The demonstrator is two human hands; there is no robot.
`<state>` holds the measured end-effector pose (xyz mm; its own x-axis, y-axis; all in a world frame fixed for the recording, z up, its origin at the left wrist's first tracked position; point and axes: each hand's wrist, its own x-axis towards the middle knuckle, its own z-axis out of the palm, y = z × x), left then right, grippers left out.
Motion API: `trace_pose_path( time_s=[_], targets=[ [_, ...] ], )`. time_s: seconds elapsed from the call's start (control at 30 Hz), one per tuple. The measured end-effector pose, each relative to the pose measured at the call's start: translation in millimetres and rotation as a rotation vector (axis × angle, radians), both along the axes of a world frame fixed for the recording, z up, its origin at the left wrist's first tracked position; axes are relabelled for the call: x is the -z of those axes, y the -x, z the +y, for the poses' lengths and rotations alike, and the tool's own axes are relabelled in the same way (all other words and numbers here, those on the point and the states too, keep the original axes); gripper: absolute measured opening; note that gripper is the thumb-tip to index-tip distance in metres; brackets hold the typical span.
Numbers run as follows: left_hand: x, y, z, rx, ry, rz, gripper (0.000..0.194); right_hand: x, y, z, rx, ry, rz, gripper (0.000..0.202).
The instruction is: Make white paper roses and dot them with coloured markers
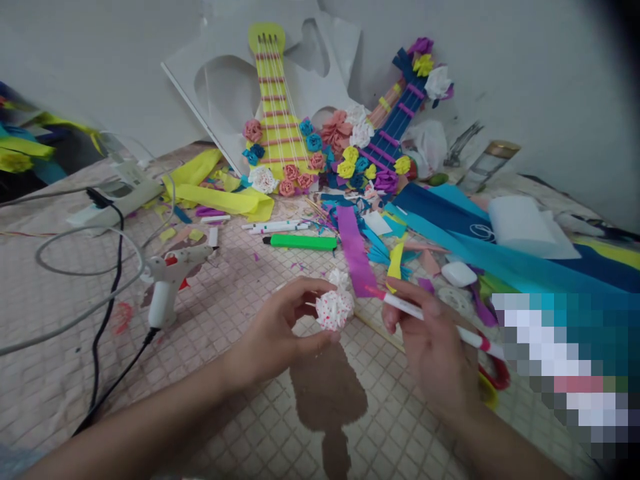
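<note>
Now | left hand [286, 319]: half-curled around speckled flower [334, 311] | right hand [433, 340]: clasping marker [406, 307]

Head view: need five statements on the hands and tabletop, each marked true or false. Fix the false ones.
1. The left hand holds a pink-speckled white paper flower. True.
2. The right hand is empty. False: the right hand holds a white felt-tip pen with a reddish tip.
3. The pen's tip is pressed against the flower. False: a gap shows between them.
4. The hot glue gun is to the left of the left hand. True.
5. The yellow guitar model has no strings. False: white strings run along its neck.
</note>
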<state>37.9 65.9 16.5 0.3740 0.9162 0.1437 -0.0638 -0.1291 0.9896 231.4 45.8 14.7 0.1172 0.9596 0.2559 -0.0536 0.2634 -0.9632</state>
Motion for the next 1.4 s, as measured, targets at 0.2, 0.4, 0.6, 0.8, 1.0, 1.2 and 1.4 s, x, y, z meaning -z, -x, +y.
trace_pose_path(
  time_s=[0.2, 0.4, 0.6, 0.8, 1.0, 1.2, 1.4],
  targets=[
    [1.3, 0, 1, -0.021, 0.036, -0.039, 0.040, -2.9, 1, -8, 0.126, -0.138, -0.168, 0.007],
    [-1.2, 0, 0, -0.007, 0.063, -0.018, 0.040, -11.0, 1, -10, 0.103, -0.215, -0.426, 0.009],
    [2.4, 2, 1, 0.005, 0.040, -0.022, 0.041, -14.5, 1, -10, 0.075, -0.159, -0.493, 0.007],
    [0.5, 2, 2, -0.003, 0.051, -0.013, 0.039, -12.0, 0, -10, 0.084, -0.154, -0.460, 0.007],
    [-1.0, 2, 2, -0.002, 0.043, -0.018, 0.039, -11.3, 1, -10, 0.110, -0.139, -0.413, 0.008],
    [-0.3, 3, 3, 0.013, 0.018, -0.024, 0.039, -14.9, 3, -11, 0.102, -0.059, -0.433, 0.007],
    [1.7, 4, 4, 0.001, -0.036, 0.020, 0.037, -16.5, 4, -11, 0.102, -0.043, -0.429, 0.007]
  ],
)
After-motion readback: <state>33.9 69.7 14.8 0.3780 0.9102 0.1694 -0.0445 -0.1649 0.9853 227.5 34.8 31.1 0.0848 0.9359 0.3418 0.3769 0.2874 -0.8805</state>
